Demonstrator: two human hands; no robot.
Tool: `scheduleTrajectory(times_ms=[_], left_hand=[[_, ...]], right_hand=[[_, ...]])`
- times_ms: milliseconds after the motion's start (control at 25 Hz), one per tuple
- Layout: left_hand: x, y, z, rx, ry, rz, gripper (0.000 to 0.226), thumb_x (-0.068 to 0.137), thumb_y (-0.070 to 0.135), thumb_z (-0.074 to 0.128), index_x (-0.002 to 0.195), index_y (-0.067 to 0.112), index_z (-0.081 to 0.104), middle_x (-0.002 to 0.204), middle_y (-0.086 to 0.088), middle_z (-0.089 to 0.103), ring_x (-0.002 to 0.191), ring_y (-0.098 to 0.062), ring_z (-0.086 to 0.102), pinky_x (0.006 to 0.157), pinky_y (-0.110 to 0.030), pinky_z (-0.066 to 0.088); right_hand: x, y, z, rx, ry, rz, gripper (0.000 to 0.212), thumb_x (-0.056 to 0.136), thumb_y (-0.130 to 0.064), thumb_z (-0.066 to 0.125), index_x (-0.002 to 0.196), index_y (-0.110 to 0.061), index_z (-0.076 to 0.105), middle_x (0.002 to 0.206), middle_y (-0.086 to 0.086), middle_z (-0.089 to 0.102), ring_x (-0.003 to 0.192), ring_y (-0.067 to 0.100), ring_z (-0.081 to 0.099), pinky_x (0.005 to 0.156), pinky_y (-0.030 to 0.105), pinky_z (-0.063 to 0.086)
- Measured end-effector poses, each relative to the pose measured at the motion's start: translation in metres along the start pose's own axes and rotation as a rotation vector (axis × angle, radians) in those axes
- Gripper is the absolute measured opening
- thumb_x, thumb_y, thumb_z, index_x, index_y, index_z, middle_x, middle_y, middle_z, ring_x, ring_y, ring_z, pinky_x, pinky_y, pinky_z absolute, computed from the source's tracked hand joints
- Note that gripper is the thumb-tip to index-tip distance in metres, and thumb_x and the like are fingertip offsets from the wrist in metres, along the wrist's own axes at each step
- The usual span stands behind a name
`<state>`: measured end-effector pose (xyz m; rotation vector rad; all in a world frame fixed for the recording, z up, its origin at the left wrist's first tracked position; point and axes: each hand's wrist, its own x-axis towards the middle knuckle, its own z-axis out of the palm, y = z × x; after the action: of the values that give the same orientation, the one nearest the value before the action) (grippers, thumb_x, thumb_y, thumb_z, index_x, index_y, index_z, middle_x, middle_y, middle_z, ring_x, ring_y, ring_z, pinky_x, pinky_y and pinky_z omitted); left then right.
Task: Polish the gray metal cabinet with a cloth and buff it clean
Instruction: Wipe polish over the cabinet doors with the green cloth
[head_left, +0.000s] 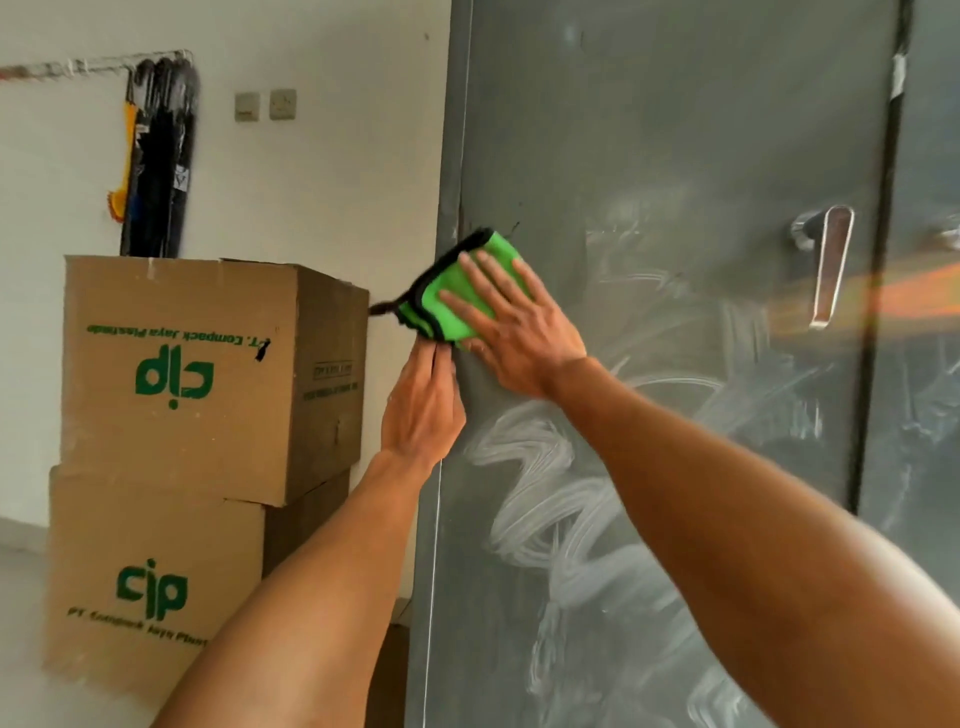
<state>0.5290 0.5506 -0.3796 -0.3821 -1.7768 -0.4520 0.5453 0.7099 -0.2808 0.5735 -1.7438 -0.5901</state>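
Note:
The gray metal cabinet (675, 156) fills the right half of the view, its door marked with white zigzag polish smears below and right of my hands. A folded green cloth (441, 291) with a black edge lies against the door near the cabinet's left edge. My right hand (511, 322) presses flat on the cloth, fingers straight and spread. Just below it, my left hand (423, 405) reaches up with straight fingers that touch the cloth's lower edge at the cabinet's corner.
A chrome lever handle (831, 265) hangs on the door beside the dark gap between the two doors. Two stacked cardboard boxes (176, 415) stand close to the cabinet's left side. Dark items hang on the white wall (161, 156) behind, next to two wall switches (265, 104).

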Motion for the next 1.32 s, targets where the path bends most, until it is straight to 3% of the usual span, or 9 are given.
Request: scheduleTrajectory(times_ms=[200, 320, 440, 640, 920, 1000, 1160, 1240, 1320], left_hand=[[-0.007, 0.008, -0.002, 0.084, -0.031, 0.125, 0.052, 0.104, 0.018, 0.035, 0.149, -0.007, 0.040, 0.156, -0.026, 0.038, 0.143, -0.038, 0.042, 0.119, -0.041, 0.038], [0.036, 0.020, -0.008, 0.072, 0.005, 0.158, 0.058, 0.108, 0.023, 0.031, 0.159, -0.004, 0.022, 0.169, -0.019, 0.015, 0.157, -0.028, 0.016, 0.126, -0.035, 0.022], [0.051, 0.025, -0.005, 0.057, 0.036, 0.118, 0.058, 0.108, 0.024, 0.027, 0.159, -0.003, 0.022, 0.169, -0.018, 0.015, 0.158, -0.027, 0.016, 0.127, -0.035, 0.021], [0.035, 0.042, 0.009, 0.019, 0.040, 0.059, 0.056, 0.105, 0.026, 0.035, 0.152, -0.004, 0.038, 0.160, -0.025, 0.034, 0.151, -0.037, 0.031, 0.124, -0.048, 0.029], [0.024, 0.058, 0.020, -0.017, 0.058, 0.058, 0.063, 0.105, 0.031, 0.031, 0.162, 0.006, 0.022, 0.170, -0.017, 0.011, 0.158, -0.031, 0.010, 0.127, -0.046, 0.015], [0.018, 0.062, 0.022, -0.014, 0.067, 0.080, 0.061, 0.105, 0.030, 0.032, 0.162, 0.009, 0.023, 0.170, -0.017, 0.012, 0.158, -0.031, 0.011, 0.127, -0.048, 0.016], [0.009, 0.072, 0.024, -0.021, 0.062, 0.088, 0.061, 0.105, 0.028, 0.031, 0.163, 0.011, 0.021, 0.171, -0.016, 0.011, 0.158, -0.030, 0.010, 0.127, -0.049, 0.017], [0.005, 0.083, 0.027, -0.034, 0.052, 0.063, 0.061, 0.106, 0.029, 0.031, 0.163, 0.013, 0.020, 0.171, -0.015, 0.009, 0.159, -0.030, 0.009, 0.128, -0.048, 0.015], [0.004, 0.090, 0.030, -0.038, 0.026, 0.093, 0.060, 0.106, 0.030, 0.031, 0.163, 0.015, 0.022, 0.171, -0.016, 0.009, 0.159, -0.030, 0.008, 0.128, -0.049, 0.015]], right_hand=[[0.000, 0.038, -0.010, -0.071, -0.051, -0.116, 0.061, 0.105, -0.049, 0.034, 0.161, -0.030, 0.023, 0.169, 0.012, 0.013, 0.156, 0.030, 0.013, 0.127, 0.050, 0.009], [0.029, 0.104, -0.032, 0.055, 0.042, 0.329, 0.062, 0.105, -0.049, 0.034, 0.162, -0.030, 0.019, 0.170, 0.012, 0.007, 0.157, 0.029, 0.007, 0.126, 0.047, 0.005], [0.023, 0.086, -0.029, 0.088, 0.077, 0.635, 0.064, 0.105, -0.047, 0.032, 0.163, -0.028, 0.012, 0.170, 0.014, -0.001, 0.157, 0.030, -0.001, 0.127, 0.048, 0.002], [-0.017, 0.040, -0.010, 0.016, 0.009, 0.184, 0.062, 0.104, -0.046, 0.036, 0.162, -0.028, 0.022, 0.169, 0.014, 0.011, 0.157, 0.029, 0.009, 0.126, 0.050, 0.010], [-0.081, 0.090, -0.030, 0.237, 0.073, 1.155, 0.065, 0.106, -0.046, 0.027, 0.163, -0.029, 0.001, 0.169, 0.013, -0.013, 0.156, 0.027, -0.014, 0.125, 0.052, -0.004], [-0.084, 0.065, -0.026, 0.179, 0.034, 1.000, 0.065, 0.105, -0.045, 0.029, 0.163, -0.029, 0.003, 0.169, 0.017, -0.011, 0.156, 0.031, -0.012, 0.125, 0.053, -0.004], [-0.115, 0.049, -0.016, 0.020, -0.095, 0.317, 0.064, 0.106, -0.047, 0.032, 0.163, -0.028, 0.012, 0.170, 0.015, 0.001, 0.157, 0.030, -0.001, 0.126, 0.051, 0.007], [-0.132, 0.073, -0.019, 0.041, -0.082, 0.427, 0.064, 0.106, -0.047, 0.033, 0.163, -0.030, 0.009, 0.171, 0.010, -0.002, 0.157, 0.027, -0.004, 0.127, 0.049, 0.005], [-0.142, 0.093, -0.029, 0.149, -0.060, 0.826, 0.066, 0.106, -0.047, 0.030, 0.163, -0.031, 0.001, 0.170, 0.009, -0.010, 0.157, 0.026, -0.012, 0.126, 0.048, -0.003]])
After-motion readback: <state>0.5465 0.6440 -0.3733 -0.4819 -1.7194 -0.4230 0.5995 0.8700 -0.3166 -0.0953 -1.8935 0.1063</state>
